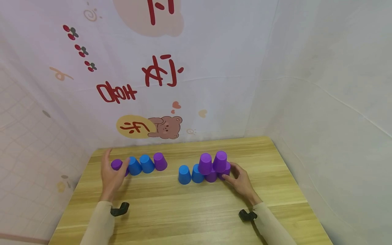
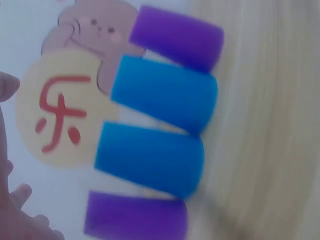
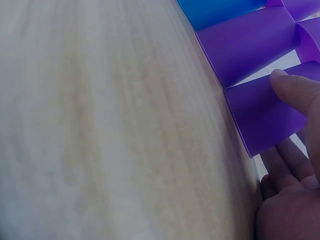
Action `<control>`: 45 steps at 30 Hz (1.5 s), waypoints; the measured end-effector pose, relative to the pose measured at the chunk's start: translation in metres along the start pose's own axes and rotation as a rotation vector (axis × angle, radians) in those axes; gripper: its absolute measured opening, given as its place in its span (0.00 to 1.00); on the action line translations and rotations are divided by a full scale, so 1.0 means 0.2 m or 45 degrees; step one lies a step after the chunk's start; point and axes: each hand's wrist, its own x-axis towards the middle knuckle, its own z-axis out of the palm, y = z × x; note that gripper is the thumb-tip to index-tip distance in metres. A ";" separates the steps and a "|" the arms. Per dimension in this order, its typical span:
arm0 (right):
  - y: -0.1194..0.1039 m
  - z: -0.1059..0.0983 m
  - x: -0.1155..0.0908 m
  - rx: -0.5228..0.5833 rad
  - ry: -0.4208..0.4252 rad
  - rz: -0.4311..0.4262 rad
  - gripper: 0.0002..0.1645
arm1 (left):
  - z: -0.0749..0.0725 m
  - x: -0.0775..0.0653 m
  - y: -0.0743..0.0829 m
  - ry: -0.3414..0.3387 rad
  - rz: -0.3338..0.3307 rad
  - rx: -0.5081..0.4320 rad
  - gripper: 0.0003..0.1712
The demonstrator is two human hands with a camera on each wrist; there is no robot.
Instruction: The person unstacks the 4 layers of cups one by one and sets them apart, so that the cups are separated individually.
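Upside-down plastic cups stand in two groups. The left row has a purple cup (image 1: 116,164), a blue cup (image 1: 134,165), another blue cup (image 1: 147,164) and a second purple cup (image 1: 160,162). My left hand (image 1: 113,175) is spread around the leftmost purple cup; in the left wrist view its fingers stay apart from the cups. At right, two blue cups (image 1: 184,175) and two purple cups form a bottom row, with two purple cups (image 1: 205,164) on top. My right hand (image 1: 240,180) holds the rightmost bottom purple cup (image 3: 265,112) between thumb and fingers.
The cups stand on a wood-grain table (image 1: 177,214). A white printed curtain (image 1: 214,85) hangs along its back and sides. Each wrist carries a black camera mount (image 1: 120,209). Bare tabletop separates the two groups.
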 end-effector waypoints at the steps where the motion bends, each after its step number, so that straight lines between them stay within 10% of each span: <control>1: 0.00 0.00 0.00 0.000 0.001 0.001 0.38 | 0.01 0.00 0.01 -0.002 0.031 -0.011 0.52; 24: 0.01 0.00 0.00 -0.005 -0.002 -0.017 0.38 | 0.38 -0.13 0.35 -0.332 0.465 0.023 0.59; 45: 0.01 0.00 0.01 0.006 0.016 -0.035 0.37 | 0.72 -0.31 0.51 -0.548 0.569 -0.093 0.54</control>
